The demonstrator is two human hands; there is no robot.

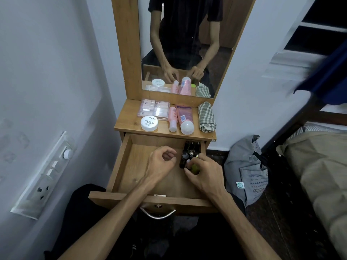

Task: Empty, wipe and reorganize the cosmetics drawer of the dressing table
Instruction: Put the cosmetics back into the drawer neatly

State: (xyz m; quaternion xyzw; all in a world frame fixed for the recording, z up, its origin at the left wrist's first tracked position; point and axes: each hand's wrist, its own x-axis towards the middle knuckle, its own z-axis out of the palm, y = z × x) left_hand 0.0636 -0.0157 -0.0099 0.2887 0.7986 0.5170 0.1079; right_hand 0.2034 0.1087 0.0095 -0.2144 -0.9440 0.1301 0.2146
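drawer (131, 166): pulled open, floor mostly bare wood; only a cluster of small dark bottles (189, 151) stands in the back right corner
right hand (203, 172): fingers pinched around a small yellow-green bottle (194, 167) at the front of that cluster, grasping it
left hand (161, 162): loosely curled over the drawer floor just left of the bottles, holding nothing visible
tabletop (129, 121): carries a clear case of pink tubes (154, 109), white nail polish remover tub (149, 123), two pink bottles (181, 117) lying down, and a folded checked cloth (206, 117) at right
stage: judged either emptying or restocking, cannot tell which
handling: small bottles look like glass, so light, stiff, slick, breakable; packed upright and touching, likely to topple neighbours
where to hold: pinch at cap or shoulder, lift straight up, one at a time
risk: knocking the dark bottles over in the corner
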